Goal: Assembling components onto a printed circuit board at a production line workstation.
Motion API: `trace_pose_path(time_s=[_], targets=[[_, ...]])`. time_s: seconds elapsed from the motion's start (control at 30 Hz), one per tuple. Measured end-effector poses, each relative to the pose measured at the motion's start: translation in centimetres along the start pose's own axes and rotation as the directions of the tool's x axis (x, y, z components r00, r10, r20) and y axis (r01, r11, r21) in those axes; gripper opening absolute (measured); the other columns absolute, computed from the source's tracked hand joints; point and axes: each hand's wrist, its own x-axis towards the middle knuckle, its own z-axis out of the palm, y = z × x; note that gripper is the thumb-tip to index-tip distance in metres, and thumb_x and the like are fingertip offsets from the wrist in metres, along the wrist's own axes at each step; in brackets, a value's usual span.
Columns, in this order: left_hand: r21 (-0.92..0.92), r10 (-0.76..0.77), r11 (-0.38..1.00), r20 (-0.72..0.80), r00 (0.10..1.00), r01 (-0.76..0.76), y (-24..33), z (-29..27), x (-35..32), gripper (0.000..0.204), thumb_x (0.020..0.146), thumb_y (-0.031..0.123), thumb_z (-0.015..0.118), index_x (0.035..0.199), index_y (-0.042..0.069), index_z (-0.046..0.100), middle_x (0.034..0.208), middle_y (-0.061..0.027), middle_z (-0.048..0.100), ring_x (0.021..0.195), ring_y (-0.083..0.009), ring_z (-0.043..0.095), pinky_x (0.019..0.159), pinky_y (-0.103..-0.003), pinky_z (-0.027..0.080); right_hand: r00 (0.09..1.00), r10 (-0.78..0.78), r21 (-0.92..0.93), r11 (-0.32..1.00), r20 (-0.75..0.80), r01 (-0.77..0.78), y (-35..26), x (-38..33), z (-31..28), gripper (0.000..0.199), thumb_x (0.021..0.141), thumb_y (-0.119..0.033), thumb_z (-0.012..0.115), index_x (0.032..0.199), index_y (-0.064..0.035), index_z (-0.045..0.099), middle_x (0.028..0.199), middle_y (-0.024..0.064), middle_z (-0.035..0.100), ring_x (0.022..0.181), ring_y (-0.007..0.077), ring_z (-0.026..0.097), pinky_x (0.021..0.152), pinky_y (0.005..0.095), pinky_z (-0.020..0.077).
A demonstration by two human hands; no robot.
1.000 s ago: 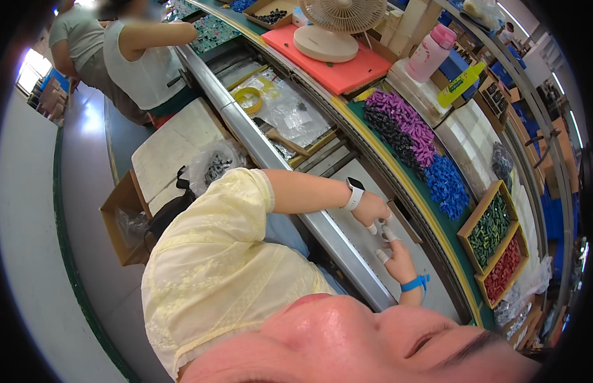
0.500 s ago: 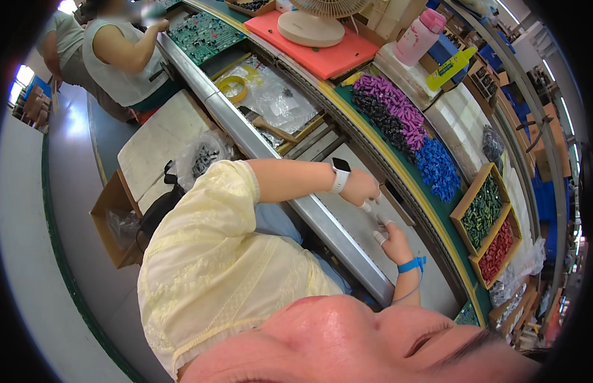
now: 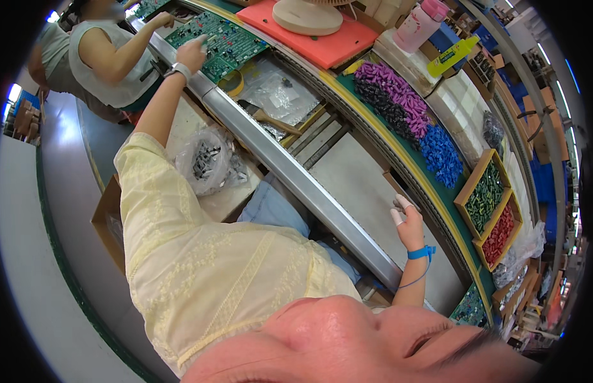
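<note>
My left hand (image 3: 193, 55), with a white watch at its wrist, reaches far out to the upper left. Its fingers are bent over the near edge of a green circuit board (image 3: 236, 39) crowded with small parts; the fingertips are hard to make out. My right hand (image 3: 409, 225) hovers over a bare grey plate (image 3: 354, 175) between the rails. It holds nothing, with fingers apart and white covers on some fingertips. A blue strap (image 3: 421, 253) with a cord circles that wrist.
A metal rail (image 3: 290, 172) runs along my side. Beyond the track lie purple (image 3: 398, 92), black (image 3: 379, 105) and blue (image 3: 441, 156) parts, and trays of green (image 3: 483, 199) and red parts (image 3: 498, 239). A brush (image 3: 271, 120) rests across the frame. Another person (image 3: 108, 57) works at upper left.
My left hand has swung from beside my right hand out to the circuit board. That board now sits closer along the track. My right hand stays over the plate, fingers raised.
</note>
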Motion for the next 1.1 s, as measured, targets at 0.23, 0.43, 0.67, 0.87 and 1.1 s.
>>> trace_pose_path(time_s=[0.23,0.43,0.67,0.87,1.1], targets=[[0.275,-0.351,0.913,0.159,0.923,0.300,-3.9,-0.1,1.8,0.052,0.086,0.045,0.039,0.129,0.015,0.038,0.118,-0.0194,0.050,0.109,-0.0365,0.048,0.092,-0.043,0.036,0.996,-0.087,-0.226,0.971,-0.020,0.081,0.1,0.8,0.5,0.032,0.079,-0.010,0.059,0.109,-0.0015,0.055,0.099,0.0178,0.059,0.092,0.0293,0.058,0.079,0.0339,0.0457],[0.240,-0.367,0.925,0.365,0.856,0.294,0.3,-0.7,3.4,0.065,0.083,0.059,0.029,0.135,0.018,0.032,0.132,-0.0182,0.038,0.123,-0.0333,0.035,0.103,-0.046,0.020,0.992,-0.102,-0.218,0.972,-0.068,0.085,1.7,0.0,0.9,0.030,0.078,-0.012,0.060,0.106,-0.0016,0.056,0.095,0.0174,0.060,0.088,0.0301,0.059,0.077,0.0350,0.0465],[0.253,-0.387,0.914,0.322,0.864,0.316,-0.6,-2.4,3.2,0.068,0.083,0.061,0.032,0.131,0.013,0.038,0.120,-0.0169,0.051,0.112,-0.0309,0.047,0.096,-0.044,0.030,0.998,0.040,-0.178,0.983,-0.041,-0.047,1.9,0.9,1.1,0.030,0.077,-0.010,0.061,0.104,0.0005,0.058,0.091,0.0163,0.062,0.082,0.0259,0.062,0.072,0.0328,0.0488],[0.174,-0.336,0.940,0.308,0.890,0.295,0.0,-1.7,2.4,0.066,0.083,0.059,0.035,0.128,0.012,0.042,0.112,-0.0184,0.056,0.105,-0.0322,0.052,0.091,-0.040,0.036,0.999,0.050,-0.183,0.982,-0.018,-0.053,1.7,0.8,1.2,0.030,0.076,-0.010,0.061,0.104,0.0008,0.057,0.090,0.0165,0.062,0.082,0.0251,0.062,0.073,0.0323,0.0490],[0.117,-0.241,0.970,0.299,0.923,0.215,2.1,-1.6,-0.3,0.064,0.083,0.057,0.038,0.126,0.010,0.044,0.106,-0.0203,0.058,0.100,-0.0340,0.055,0.088,-0.039,0.040,0.999,0.041,-0.133,0.990,0.020,-0.038,1.5,1.1,1.0,0.030,0.077,-0.009,0.061,0.105,0.0004,0.057,0.091,0.0165,0.062,0.082,0.0250,0.062,0.073,0.0318,0.0486]])
